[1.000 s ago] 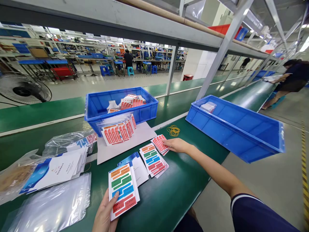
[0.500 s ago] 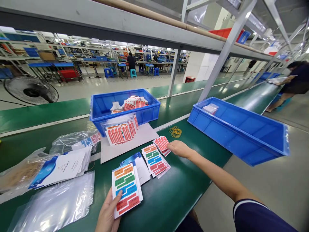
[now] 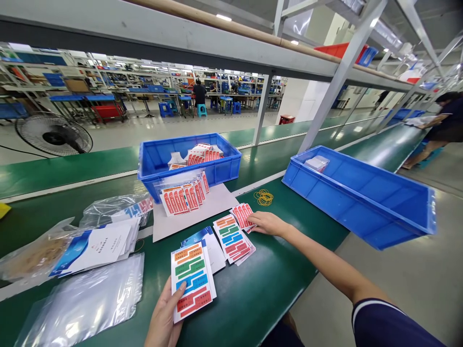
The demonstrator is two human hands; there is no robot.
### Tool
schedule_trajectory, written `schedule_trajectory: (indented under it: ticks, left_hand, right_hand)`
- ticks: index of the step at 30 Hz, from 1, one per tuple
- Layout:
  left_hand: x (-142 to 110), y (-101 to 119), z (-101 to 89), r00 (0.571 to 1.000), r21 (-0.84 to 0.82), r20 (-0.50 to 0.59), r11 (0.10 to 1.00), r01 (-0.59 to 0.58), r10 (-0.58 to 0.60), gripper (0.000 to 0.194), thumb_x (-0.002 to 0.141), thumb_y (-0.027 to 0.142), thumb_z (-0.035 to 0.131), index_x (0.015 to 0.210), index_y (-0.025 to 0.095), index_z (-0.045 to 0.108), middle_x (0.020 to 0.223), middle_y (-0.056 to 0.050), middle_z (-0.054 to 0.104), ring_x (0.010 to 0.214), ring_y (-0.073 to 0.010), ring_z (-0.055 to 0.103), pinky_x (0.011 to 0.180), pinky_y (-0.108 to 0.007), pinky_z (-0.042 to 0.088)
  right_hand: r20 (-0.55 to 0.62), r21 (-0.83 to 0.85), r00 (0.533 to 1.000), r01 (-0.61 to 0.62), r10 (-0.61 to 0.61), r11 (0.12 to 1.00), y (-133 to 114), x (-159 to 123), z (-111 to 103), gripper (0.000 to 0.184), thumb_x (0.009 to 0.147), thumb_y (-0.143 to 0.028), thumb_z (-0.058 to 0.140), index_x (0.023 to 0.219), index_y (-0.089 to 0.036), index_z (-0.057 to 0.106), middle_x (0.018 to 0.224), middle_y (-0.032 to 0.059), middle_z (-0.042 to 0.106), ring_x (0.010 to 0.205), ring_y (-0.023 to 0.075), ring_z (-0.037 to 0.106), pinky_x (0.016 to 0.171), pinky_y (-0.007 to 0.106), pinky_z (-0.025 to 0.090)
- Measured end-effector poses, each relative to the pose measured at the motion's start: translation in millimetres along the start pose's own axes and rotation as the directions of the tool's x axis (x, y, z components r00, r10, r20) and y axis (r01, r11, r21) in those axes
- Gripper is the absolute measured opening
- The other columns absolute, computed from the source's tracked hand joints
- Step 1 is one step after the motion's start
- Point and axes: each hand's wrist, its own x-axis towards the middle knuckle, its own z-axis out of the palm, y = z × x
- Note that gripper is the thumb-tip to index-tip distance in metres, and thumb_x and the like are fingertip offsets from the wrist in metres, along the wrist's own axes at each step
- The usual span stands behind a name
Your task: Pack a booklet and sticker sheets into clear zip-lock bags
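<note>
Both my hands (image 3: 167, 308) (image 3: 265, 223) are busy: the left grips a few sheets of multicoloured labels (image 3: 192, 281), thumb on top, and the right has its fingertips on the red label cards (image 3: 242, 216). Between them on the green bench (image 3: 253, 294) lie a multicoloured label stack (image 3: 231, 239) and blue-and-white booklets (image 3: 213, 250); yellow rubber bands (image 3: 264, 197) sit near my right.

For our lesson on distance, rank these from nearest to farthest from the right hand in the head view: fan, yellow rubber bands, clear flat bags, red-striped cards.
From the right hand:
1. Red-striped cards, at its fingertips
2. Yellow rubber bands, just beyond
3. Clear flat bags, near left
4. Fan, far left
</note>
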Motion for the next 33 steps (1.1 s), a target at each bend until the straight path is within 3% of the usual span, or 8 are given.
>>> schedule_trajectory:
  ticks: [3, 6, 19, 25, 29, 33]
  left_hand:
    - [2.6, -1.3, -3.6, 1.0, 0.005, 0.021, 1.0, 0.008, -0.008, 0.084, 0.064, 0.023, 0.078, 0.137, 0.029, 0.037, 0.108, -0.006, 0.07, 0.093, -0.0291, 0.067, 0.079, -0.037, 0.058]
    - [2.5, -1.3, -3.5, 1.0, 0.006, 0.007, 1.0, 0.016, -0.016, 0.087, 0.063, 0.023, 0.079, 0.138, 0.028, 0.035, 0.108, -0.007, 0.07, 0.093, -0.0307, 0.067, 0.078, -0.039, 0.059]
    - [-4.7, 2.0, 4.1, 1.0, 0.005, -0.013, 1.0, 0.004, -0.004, 0.086, 0.061, 0.02, 0.079, 0.136, 0.027, 0.039, 0.104, -0.006, 0.072, 0.091, -0.0307, 0.068, 0.074, -0.038, 0.06]
    - [-3.8, -0.4, 3.0, 1.0, 0.009, 0.014, 1.0, -0.009, 0.009, 0.081, 0.064, 0.019, 0.077, 0.136, 0.026, 0.04, 0.105, -0.008, 0.071, 0.09, -0.0301, 0.068, 0.076, -0.038, 0.059]
    - [-2.8, 0.3, 2.3, 1.0, 0.013, 0.008, 1.0, 0.0, 0.0, 0.084, 0.063, 0.019, 0.077, 0.137, 0.026, 0.038, 0.105, -0.008, 0.071, 0.09, -0.0301, 0.068, 0.075, -0.038, 0.059]
    - [-4.8, 2.4, 5.3, 1.0, 0.009, 0.015, 1.0, 0.014, -0.014, 0.083, 0.063, 0.019, 0.077, 0.136, 0.026, 0.039, 0.104, -0.007, 0.071, 0.088, -0.0289, 0.069, 0.073, -0.036, 0.06]
  right_hand:
    - [0.013, 0.017, 1.0, 0.005, -0.005, 1.0, 2.8, 2.4, 3.5, 0.046, 0.091, -0.04, 0.046, 0.127, -0.011, 0.047, 0.129, 0.0162, 0.052, 0.114, 0.0252, 0.05, 0.094, 0.036, 0.043]
    - [0.038, 0.043, 0.999, -0.003, 0.002, 0.999, 6.7, 3.3, 4.4, 0.042, 0.093, -0.032, 0.044, 0.131, -0.014, 0.044, 0.133, 0.0129, 0.05, 0.12, 0.0233, 0.047, 0.097, 0.035, 0.043]
    - [0.103, 0.112, 0.994, -0.043, 0.031, 0.993, 9.0, 6.2, -4.1, 0.034, 0.091, -0.019, 0.043, 0.124, -0.02, 0.055, 0.123, 0.0072, 0.061, 0.112, 0.0202, 0.058, 0.092, 0.032, 0.049]
    - [0.086, 0.071, 0.995, -0.065, 0.059, 0.995, -0.3, 7.4, -6.3, 0.041, 0.087, -0.028, 0.054, 0.126, -0.016, 0.053, 0.129, 0.0137, 0.055, 0.115, 0.025, 0.055, 0.093, 0.037, 0.047]
    - [0.093, 0.059, 0.993, -0.073, 0.067, 0.996, -1.0, 8.3, -4.6, 0.035, 0.09, -0.021, 0.047, 0.124, -0.017, 0.054, 0.125, 0.0107, 0.059, 0.114, 0.0224, 0.056, 0.093, 0.034, 0.047]
    - [0.1, 0.06, 0.992, -0.078, 0.072, 0.995, -1.7, 8.4, -5.9, 0.038, 0.088, -0.026, 0.05, 0.125, -0.019, 0.053, 0.126, 0.0092, 0.058, 0.114, 0.022, 0.056, 0.092, 0.032, 0.047]
